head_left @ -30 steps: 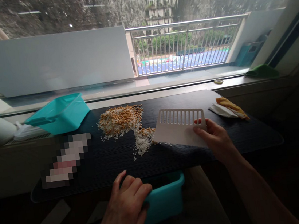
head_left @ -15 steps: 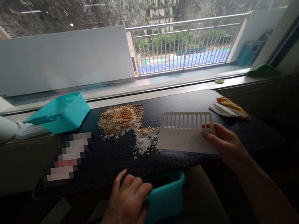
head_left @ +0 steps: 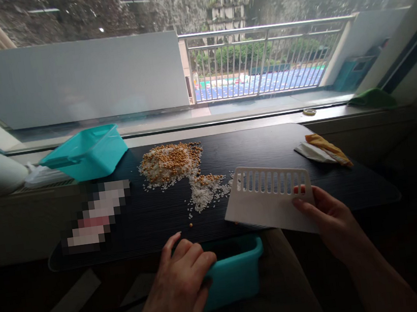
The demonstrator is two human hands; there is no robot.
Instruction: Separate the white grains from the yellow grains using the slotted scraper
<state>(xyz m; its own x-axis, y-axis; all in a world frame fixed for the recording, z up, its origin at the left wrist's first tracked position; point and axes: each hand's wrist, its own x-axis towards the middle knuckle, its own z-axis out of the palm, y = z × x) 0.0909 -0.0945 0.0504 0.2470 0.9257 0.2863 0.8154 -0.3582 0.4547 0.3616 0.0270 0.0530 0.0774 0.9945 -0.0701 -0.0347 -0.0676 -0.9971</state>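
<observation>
My right hand (head_left: 327, 212) pinches the right end of a white slotted plastic scraper (head_left: 268, 204), thumb on top. The scraper is held tilted over the front of the dark table, its left edge near loose white rice (head_left: 204, 195). Behind that lies a heap of yellow beans mixed with rice (head_left: 171, 163). My left hand (head_left: 188, 276) grips the near left rim of a teal plastic bin (head_left: 235, 275) below the table's front edge, over my lap. Its inside is dark, so its contents cannot be made out. A single bean (head_left: 191, 225) rests near the table edge.
A second teal bin (head_left: 93, 153) stands at the table's back left. Pixelated pale packaging (head_left: 99, 216) lies in front of it. A white and yellow wrapper (head_left: 325, 151) is at the right. Along the back runs a window sill with a green item (head_left: 372, 98).
The scraper and my right hand have moved a little right and toward me. One bean has shifted left and nearer the table edge. My left hand stays on the bin.
</observation>
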